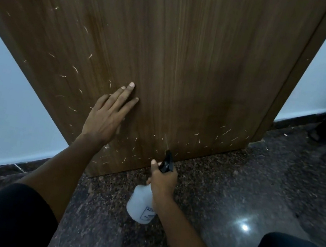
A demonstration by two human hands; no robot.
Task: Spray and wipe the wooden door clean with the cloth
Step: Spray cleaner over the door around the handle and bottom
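- Head view showed the fingers [129, 93] of my left hand [104, 118] stretched out straight and lying close together, flat against the wooden door [180, 51], palm to the wood on its lower part.
- My right hand [162, 180] was wrapped around the neck of the spray bottle [141, 203], fingers curled tight on it just under the black nozzle head [166, 162]; whether a finger was pressing the trigger I could not tell.
- The nozzle pointed up and forward at the bottom strip of the door, and a thin pale streak ran from its tip toward the wood.
- The bottle's white, translucent body hung below my right hand, tilted, with a printed label near its base too blurred to read; it was held above the floor [231, 199].
- The door stood upright in front of me, brown with vertical grain, its lower edge meeting the floor; small pale flecks and scratch-like marks were scattered over its lower and left areas.
- The floor was dark, speckled polished stone, with a bright light reflection to my right.
- White walls [2, 85] showed on both sides of the door.
- My knees, in dark clothing, sat at the bottom corners, both forearms bare.
- The cloth did not show in this view.
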